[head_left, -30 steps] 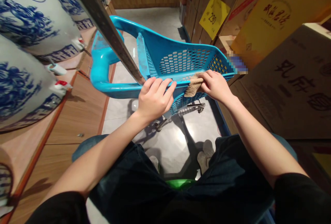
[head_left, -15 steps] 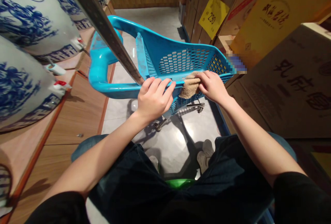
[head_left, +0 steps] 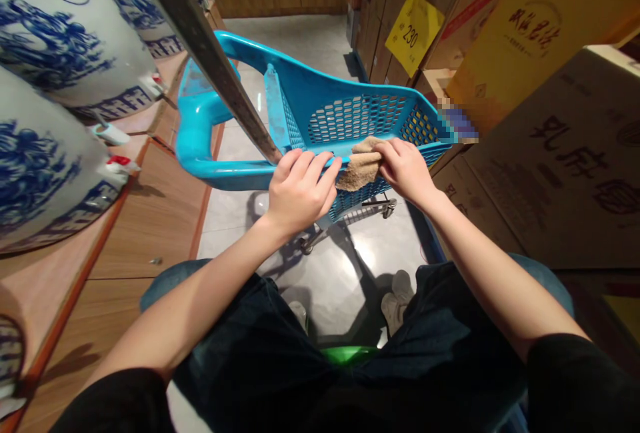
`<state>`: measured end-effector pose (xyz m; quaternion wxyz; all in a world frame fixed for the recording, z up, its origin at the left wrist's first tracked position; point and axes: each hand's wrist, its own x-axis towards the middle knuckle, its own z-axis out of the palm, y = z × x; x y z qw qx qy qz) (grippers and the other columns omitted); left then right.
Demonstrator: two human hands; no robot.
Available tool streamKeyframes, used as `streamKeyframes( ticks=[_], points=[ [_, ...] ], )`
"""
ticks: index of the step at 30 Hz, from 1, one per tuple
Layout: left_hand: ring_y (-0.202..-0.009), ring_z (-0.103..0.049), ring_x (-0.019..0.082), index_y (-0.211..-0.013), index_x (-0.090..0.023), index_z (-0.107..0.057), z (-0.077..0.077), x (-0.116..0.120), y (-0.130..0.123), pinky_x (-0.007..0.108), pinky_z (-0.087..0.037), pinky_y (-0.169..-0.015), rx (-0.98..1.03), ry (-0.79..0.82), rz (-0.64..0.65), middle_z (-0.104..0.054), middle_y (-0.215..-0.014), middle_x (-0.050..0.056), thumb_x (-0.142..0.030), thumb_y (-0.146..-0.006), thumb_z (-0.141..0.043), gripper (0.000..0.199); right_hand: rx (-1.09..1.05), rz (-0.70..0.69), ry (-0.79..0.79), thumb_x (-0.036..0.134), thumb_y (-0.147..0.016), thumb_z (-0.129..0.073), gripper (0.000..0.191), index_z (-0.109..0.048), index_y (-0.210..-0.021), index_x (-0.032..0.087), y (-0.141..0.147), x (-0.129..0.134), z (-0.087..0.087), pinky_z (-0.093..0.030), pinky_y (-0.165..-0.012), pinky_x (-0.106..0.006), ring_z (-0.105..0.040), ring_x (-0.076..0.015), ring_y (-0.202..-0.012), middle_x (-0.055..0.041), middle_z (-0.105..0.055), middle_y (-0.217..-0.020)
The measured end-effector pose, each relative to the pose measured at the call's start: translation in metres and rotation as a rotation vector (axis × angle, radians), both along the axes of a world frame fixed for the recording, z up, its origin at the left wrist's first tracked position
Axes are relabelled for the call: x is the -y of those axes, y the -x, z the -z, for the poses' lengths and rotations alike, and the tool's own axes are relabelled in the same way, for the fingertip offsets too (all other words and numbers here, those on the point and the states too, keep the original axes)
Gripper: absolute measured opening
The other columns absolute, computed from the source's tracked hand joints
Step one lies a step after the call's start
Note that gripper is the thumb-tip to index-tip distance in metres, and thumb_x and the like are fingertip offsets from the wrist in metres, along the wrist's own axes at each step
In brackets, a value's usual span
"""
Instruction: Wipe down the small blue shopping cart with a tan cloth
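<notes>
A blue plastic shopping cart stands in front of me, its handle loop at the left and its mesh basket at the right. My left hand is wrapped over the cart's near rim, beside the foot of a dark metal bar that slants up to the left. A tan cloth hangs over the same rim, a little right of that hand. My right hand pinches the cloth against the rim from the right.
Large blue-and-white jars with taps stand on a wooden cabinet at the left. Stacked cartons and a yellow box rise at the right. A green object shows between my legs.
My right hand has slid slightly left along the rim with the cloth, whose hanging end now reaches nearer my left hand. The left hand keeps its hold on the rim.
</notes>
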<state>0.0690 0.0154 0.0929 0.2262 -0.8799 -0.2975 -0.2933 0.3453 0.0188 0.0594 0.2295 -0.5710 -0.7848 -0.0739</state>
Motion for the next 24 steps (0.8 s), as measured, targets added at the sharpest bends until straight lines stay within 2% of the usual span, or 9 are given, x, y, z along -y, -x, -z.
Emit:
streamKeyframes(
  ticks=[3, 8, 11, 14, 16, 21, 24],
  points=[
    [-0.113, -0.069, 0.025, -0.129, -0.023, -0.07, 0.0, 0.001, -0.002, 0.043, -0.041, -0.11, -0.004, -0.079, -0.023, -0.078, -0.125, 0.005, -0.029, -0.101, -0.055, 0.032, -0.041, 0.008, -0.038, 0.018, -0.096, -0.044, 0.038, -0.064, -0.128, 0.021, 0.012, 0.002, 0.005, -0.049, -0.097, -0.048, -0.06, -0.0323, -0.108, -0.0158, -0.068, -0.117],
    [-0.111, -0.069, 0.025, -0.131, -0.023, -0.07, 0.001, 0.001, 0.001, 0.045, -0.04, -0.112, 0.02, -0.046, -0.009, -0.077, -0.125, 0.006, -0.026, -0.1, -0.055, 0.034, -0.046, -0.089, -0.023, 0.015, -0.097, -0.039, 0.044, -0.059, -0.135, 0.023, 0.023, 0.009, -0.003, -0.048, -0.102, -0.046, -0.059, -0.0299, -0.119, -0.0137, -0.066, -0.133],
    [-0.112, -0.069, 0.025, -0.131, -0.022, -0.07, 0.0, 0.001, 0.002, 0.045, -0.04, -0.111, 0.019, -0.04, 0.007, -0.077, -0.125, 0.007, -0.025, -0.1, -0.055, 0.034, 0.013, -0.11, 0.012, 0.02, -0.098, -0.043, 0.038, -0.062, -0.131, 0.023, 0.01, 0.006, -0.008, -0.045, -0.105, -0.047, -0.059, -0.0306, -0.114, -0.0125, -0.069, -0.123],
    [-0.116, -0.068, 0.026, -0.132, -0.023, -0.07, 0.0, 0.001, 0.001, 0.046, -0.041, -0.112, 0.036, 0.03, 0.024, -0.076, -0.13, 0.007, -0.025, -0.1, -0.055, 0.035, 0.025, -0.035, 0.039, 0.024, -0.097, -0.047, 0.034, -0.065, -0.126, 0.019, 0.003, 0.003, -0.007, -0.047, -0.099, -0.049, -0.06, -0.0333, -0.106, -0.0158, -0.068, -0.113],
    [-0.119, -0.067, 0.028, -0.133, -0.021, -0.07, 0.0, 0.002, -0.001, 0.048, -0.04, -0.113, 0.054, 0.078, 0.046, -0.075, -0.132, 0.009, -0.024, -0.099, -0.055, 0.037, -0.003, -0.005, 0.029, 0.022, -0.096, -0.048, 0.035, -0.065, -0.127, 0.018, 0.008, 0.003, -0.005, -0.048, -0.094, -0.049, -0.06, -0.0343, -0.104, -0.0173, -0.068, -0.114],
    [-0.117, -0.068, 0.028, -0.133, -0.022, -0.07, 0.003, 0.001, -0.002, 0.049, -0.04, -0.113, 0.059, 0.062, 0.025, -0.076, -0.129, 0.009, -0.025, -0.1, -0.054, 0.037, -0.077, -0.134, -0.114, 0.02, -0.1, -0.044, 0.038, -0.059, -0.135, 0.02, 0.033, 0.01, -0.001, -0.051, -0.098, -0.043, -0.059, -0.0295, -0.117, -0.0161, -0.064, -0.132],
    [-0.116, -0.068, 0.027, -0.134, -0.023, -0.069, 0.003, 0.001, 0.0, 0.047, -0.039, -0.114, 0.056, 0.083, 0.022, -0.076, -0.13, 0.008, -0.026, -0.1, -0.053, 0.038, -0.036, -0.178, -0.11, 0.019, -0.1, -0.042, 0.037, -0.061, -0.133, 0.02, 0.028, 0.009, -0.004, -0.05, -0.099, -0.042, -0.06, -0.0279, -0.117, -0.0149, -0.066, -0.131]
  ],
)
